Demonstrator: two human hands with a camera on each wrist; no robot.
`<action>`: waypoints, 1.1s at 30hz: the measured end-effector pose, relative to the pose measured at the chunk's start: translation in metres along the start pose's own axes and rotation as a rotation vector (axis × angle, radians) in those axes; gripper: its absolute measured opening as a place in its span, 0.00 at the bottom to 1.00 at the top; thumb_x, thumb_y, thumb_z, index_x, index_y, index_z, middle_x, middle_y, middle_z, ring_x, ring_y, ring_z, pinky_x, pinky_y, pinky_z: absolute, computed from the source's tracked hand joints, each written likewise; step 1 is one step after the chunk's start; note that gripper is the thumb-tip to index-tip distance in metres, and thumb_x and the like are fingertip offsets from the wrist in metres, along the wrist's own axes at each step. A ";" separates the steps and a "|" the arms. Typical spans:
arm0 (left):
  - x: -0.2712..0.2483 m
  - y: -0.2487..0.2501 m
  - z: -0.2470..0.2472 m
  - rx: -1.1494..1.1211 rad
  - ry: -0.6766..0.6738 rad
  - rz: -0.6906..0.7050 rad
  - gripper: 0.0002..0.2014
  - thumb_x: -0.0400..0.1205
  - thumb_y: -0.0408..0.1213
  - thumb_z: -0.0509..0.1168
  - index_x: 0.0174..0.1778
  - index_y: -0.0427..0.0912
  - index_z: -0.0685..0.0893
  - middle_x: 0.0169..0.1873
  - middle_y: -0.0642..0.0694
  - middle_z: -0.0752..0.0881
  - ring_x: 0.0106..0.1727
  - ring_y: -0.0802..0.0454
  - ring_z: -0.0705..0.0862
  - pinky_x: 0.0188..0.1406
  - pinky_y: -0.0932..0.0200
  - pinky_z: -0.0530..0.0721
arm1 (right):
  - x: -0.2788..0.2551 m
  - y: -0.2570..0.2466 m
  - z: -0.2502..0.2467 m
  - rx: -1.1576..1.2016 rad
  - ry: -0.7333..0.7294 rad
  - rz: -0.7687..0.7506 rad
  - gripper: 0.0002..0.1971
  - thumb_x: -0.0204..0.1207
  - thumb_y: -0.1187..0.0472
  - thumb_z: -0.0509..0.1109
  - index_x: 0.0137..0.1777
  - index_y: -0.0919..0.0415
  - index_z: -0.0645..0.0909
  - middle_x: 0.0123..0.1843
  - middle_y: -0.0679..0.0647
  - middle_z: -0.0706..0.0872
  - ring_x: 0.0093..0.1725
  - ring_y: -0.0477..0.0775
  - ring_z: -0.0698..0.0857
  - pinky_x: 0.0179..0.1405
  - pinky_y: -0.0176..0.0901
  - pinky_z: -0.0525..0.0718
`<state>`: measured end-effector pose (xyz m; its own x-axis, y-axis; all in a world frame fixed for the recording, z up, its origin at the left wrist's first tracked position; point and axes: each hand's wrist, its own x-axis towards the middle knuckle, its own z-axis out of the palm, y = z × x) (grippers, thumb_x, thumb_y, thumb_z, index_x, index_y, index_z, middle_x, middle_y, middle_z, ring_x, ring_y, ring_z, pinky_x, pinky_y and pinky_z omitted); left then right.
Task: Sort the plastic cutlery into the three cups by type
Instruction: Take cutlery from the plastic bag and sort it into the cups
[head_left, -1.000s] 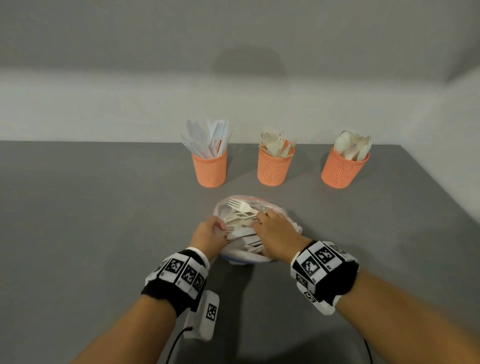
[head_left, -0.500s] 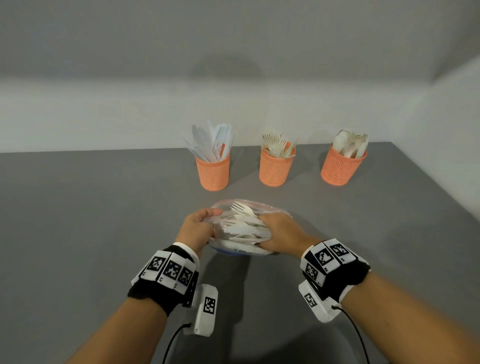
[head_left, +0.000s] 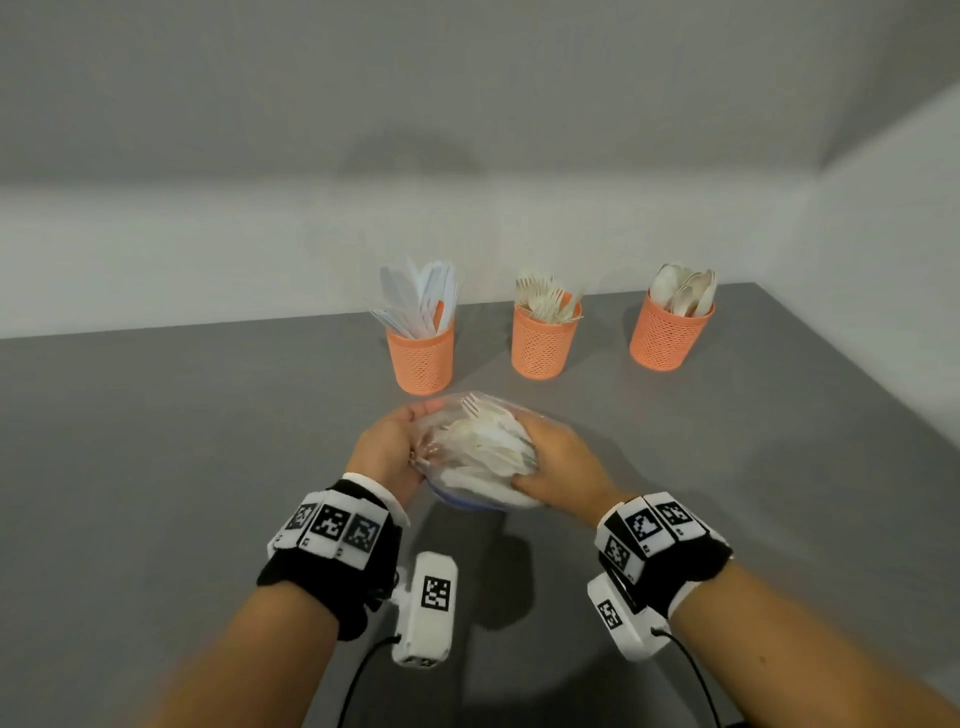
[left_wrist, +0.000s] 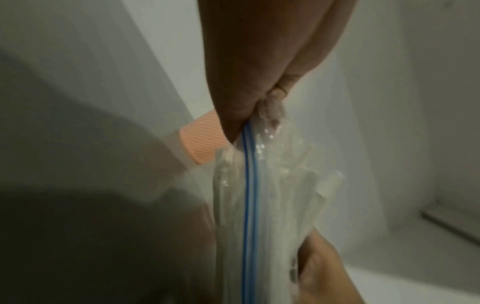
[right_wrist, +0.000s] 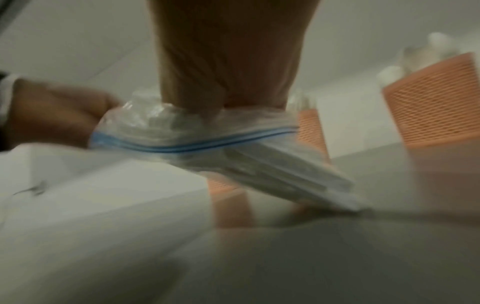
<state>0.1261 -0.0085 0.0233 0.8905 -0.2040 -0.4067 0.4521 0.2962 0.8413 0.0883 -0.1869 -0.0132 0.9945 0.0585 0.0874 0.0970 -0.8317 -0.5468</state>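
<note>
Cutlery (head_left: 488, 441) fills a clear bag (head_left: 470, 499), its pieces blurring together. Left hand (head_left: 387, 449) pinches the bag's edge; right hand (head_left: 558, 460) curls round the bag, fingertips hidden.

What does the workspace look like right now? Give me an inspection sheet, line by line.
Surface: grey table, matte.
Job's things: three orange mesh cups: knife cup, fork cup, spoon cup; clear zip bag of mixed white cutlery.
Clutter: nothing seen.
Grippers: left hand and right hand both grip the bag, lifted off the table.
Cables: black leads from the wrist cameras.
Surroundings: plain pale walls.
</note>
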 end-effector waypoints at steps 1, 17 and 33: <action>0.003 0.000 -0.004 -0.049 0.031 -0.029 0.19 0.80 0.18 0.46 0.58 0.31 0.77 0.33 0.39 0.88 0.21 0.53 0.83 0.19 0.65 0.81 | 0.001 0.003 -0.005 0.140 0.002 0.064 0.25 0.67 0.65 0.75 0.66 0.66 0.75 0.56 0.58 0.85 0.56 0.58 0.84 0.52 0.34 0.81; 0.004 -0.039 0.030 1.106 0.177 0.087 0.19 0.77 0.24 0.59 0.64 0.37 0.79 0.61 0.36 0.74 0.59 0.39 0.78 0.64 0.55 0.75 | 0.019 -0.002 -0.063 0.963 0.143 0.208 0.13 0.79 0.64 0.66 0.63 0.61 0.75 0.41 0.53 0.82 0.35 0.47 0.83 0.40 0.38 0.84; -0.015 0.011 0.069 0.444 -0.548 0.179 0.18 0.77 0.41 0.67 0.62 0.45 0.77 0.49 0.46 0.89 0.53 0.51 0.88 0.58 0.55 0.85 | 0.011 -0.051 -0.082 0.984 0.074 0.145 0.05 0.80 0.56 0.66 0.48 0.55 0.81 0.38 0.53 0.86 0.43 0.53 0.87 0.50 0.46 0.87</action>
<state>0.1137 -0.0665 0.0633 0.7430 -0.6601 -0.1103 0.1347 -0.0139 0.9908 0.0905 -0.1892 0.0841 0.9975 -0.0701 -0.0012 -0.0011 0.0016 -1.0000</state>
